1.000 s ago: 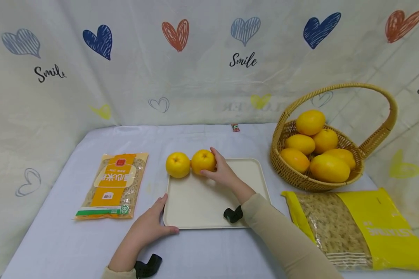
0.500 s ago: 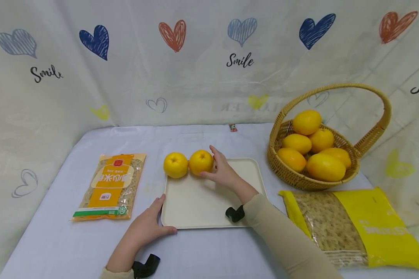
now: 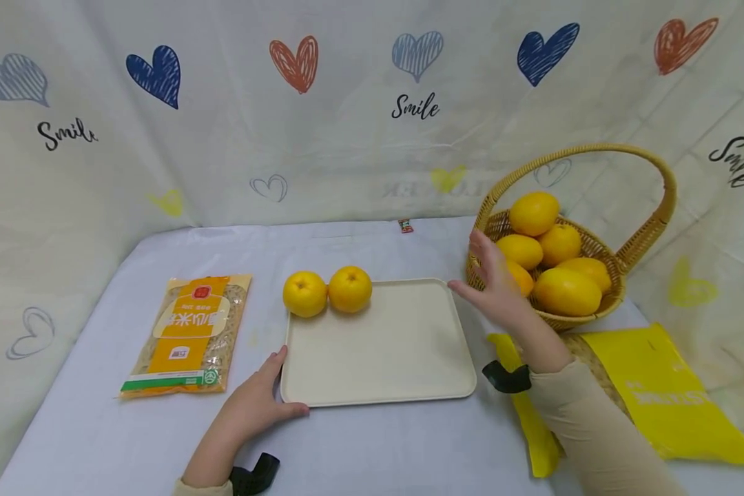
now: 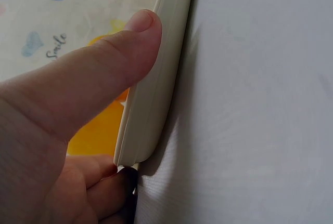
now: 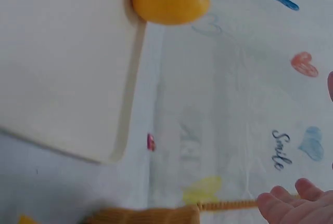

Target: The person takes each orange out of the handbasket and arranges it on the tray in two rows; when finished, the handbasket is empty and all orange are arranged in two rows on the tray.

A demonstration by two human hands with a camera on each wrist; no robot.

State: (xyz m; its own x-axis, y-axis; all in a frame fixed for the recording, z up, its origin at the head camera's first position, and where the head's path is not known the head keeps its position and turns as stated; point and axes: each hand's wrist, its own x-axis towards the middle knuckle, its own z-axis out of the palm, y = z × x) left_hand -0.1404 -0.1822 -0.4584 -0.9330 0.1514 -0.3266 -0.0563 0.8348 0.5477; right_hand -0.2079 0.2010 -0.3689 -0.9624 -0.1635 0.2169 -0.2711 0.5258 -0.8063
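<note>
My left hand [image 3: 254,396] holds the near left corner of a cream tray [image 3: 378,358], its thumb on the front edge and its fingers at the left side. In the left wrist view the thumb [image 4: 132,47] lies against the tray's outer wall. Two round yellow fruits, one at left [image 3: 305,294] and one at right [image 3: 350,289], sit side by side at the tray's far left corner. Fingers spread, my right hand [image 3: 502,289] is at the left side of a wicker basket [image 3: 620,275], overlapping its rim and holding nothing.
Several yellow and orange fruits [image 3: 567,291] fill the basket, under its tall arched handle. A yellow bag [image 3: 676,393] lies in front of it, partly behind my right sleeve. An orange and clear packet [image 3: 189,334] lies left. A small red wrapper [image 3: 406,225] is at the back.
My right hand has left the right-hand fruit on the tray and moved right to the basket. That fruit stays beside the other. My left hand keeps its place at the tray corner.
</note>
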